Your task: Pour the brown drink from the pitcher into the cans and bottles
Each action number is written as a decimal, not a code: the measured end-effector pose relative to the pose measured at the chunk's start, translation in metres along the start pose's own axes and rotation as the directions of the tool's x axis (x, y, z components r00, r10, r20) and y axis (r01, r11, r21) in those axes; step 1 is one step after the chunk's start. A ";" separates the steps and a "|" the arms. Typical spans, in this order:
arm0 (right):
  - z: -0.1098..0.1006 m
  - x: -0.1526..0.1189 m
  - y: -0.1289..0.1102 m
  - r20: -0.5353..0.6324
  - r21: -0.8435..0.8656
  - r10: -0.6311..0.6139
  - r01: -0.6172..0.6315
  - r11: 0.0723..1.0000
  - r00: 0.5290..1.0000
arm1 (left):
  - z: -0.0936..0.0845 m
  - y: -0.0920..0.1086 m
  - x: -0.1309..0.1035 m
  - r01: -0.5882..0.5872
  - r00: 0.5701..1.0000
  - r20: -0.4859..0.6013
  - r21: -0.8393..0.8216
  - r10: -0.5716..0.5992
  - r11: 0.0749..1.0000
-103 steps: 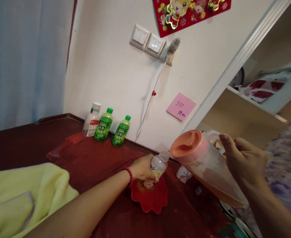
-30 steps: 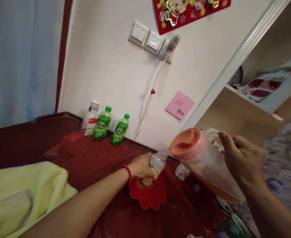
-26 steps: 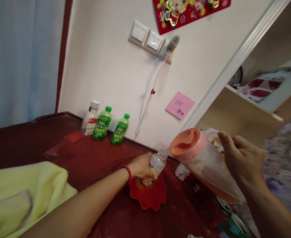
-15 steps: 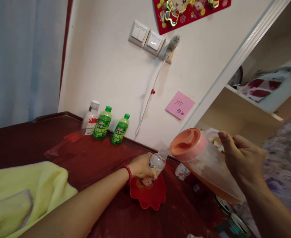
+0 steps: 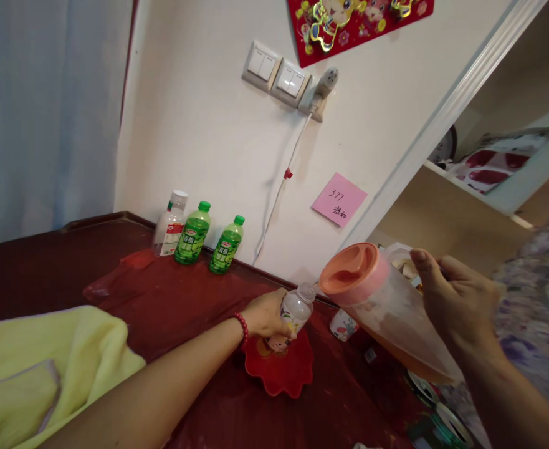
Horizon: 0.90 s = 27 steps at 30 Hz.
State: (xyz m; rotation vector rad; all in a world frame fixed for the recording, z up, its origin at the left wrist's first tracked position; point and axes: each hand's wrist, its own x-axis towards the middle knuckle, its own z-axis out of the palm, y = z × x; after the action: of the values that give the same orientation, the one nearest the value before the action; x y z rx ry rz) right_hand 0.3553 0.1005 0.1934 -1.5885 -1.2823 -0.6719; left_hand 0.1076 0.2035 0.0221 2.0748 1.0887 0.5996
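Plastic bottle (image 5: 299,304) in curled left hand (image 5: 265,313), pitcher (image 5: 389,312) in curled right hand (image 5: 463,300).

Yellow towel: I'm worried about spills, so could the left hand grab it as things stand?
Probably not: the left hand is holding the clear bottle. Were it free, the yellow towel lies largely uncovered and seems within reach.
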 end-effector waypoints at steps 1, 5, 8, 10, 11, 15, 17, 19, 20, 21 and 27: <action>0.000 0.000 -0.001 -0.001 -0.002 0.002 -0.002 1.000 1.000 | 0.000 0.000 0.000 0.000 1.000 0.001 0.001 0.000 1.000; 0.000 0.000 -0.002 -0.016 -0.001 -0.010 0.010 1.000 1.000 | 0.001 -0.002 0.001 -0.014 1.000 -0.001 -0.005 0.014 1.000; -0.001 0.000 -0.002 -0.023 -0.007 -0.009 0.009 1.000 1.000 | 0.001 -0.001 0.000 -0.006 1.000 -0.003 -0.017 0.006 1.000; -0.001 0.000 -0.001 -0.023 -0.014 -0.015 0.015 1.000 1.000 | 0.000 0.000 -0.001 -0.001 1.000 -0.001 -0.019 0.001 1.000; -0.001 0.000 -0.001 -0.021 -0.015 -0.015 0.015 1.000 1.000 | 0.000 0.000 -0.001 -0.003 1.000 0.000 -0.018 0.003 1.000; -0.001 0.000 -0.002 -0.006 -0.008 0.002 -0.002 1.000 1.000 | 0.000 0.001 -0.002 -0.002 1.000 -0.007 -0.021 0.002 1.000; -0.001 0.000 -0.001 -0.005 -0.004 0.001 -0.001 1.000 1.000 | 0.000 0.001 -0.002 0.000 1.000 -0.005 -0.026 -0.001 1.000; -0.001 0.000 -0.001 -0.007 0.002 -0.004 0.004 1.000 1.000 | 0.001 0.001 -0.001 0.001 1.000 -0.002 -0.029 -0.001 1.000; 0.000 0.000 -0.001 -0.008 0.007 -0.008 0.008 1.000 1.000 | 0.001 0.000 -0.001 0.001 1.000 -0.002 -0.030 -0.001 1.000; 0.000 0.000 -0.002 -0.012 0.012 -0.010 0.010 1.000 1.000 | 0.001 0.000 -0.001 0.001 1.000 -0.003 -0.029 -0.001 1.000; -0.002 -0.001 -0.009 0.002 0.021 -0.015 0.015 1.000 1.000 | 0.002 -0.002 0.000 -0.027 1.000 -0.001 -0.045 0.027 0.999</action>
State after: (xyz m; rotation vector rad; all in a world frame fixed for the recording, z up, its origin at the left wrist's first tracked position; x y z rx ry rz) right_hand 0.3470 0.0980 0.1965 -1.5644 -1.3004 -0.6647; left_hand 0.1080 0.2037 0.0193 2.0533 1.0400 0.6324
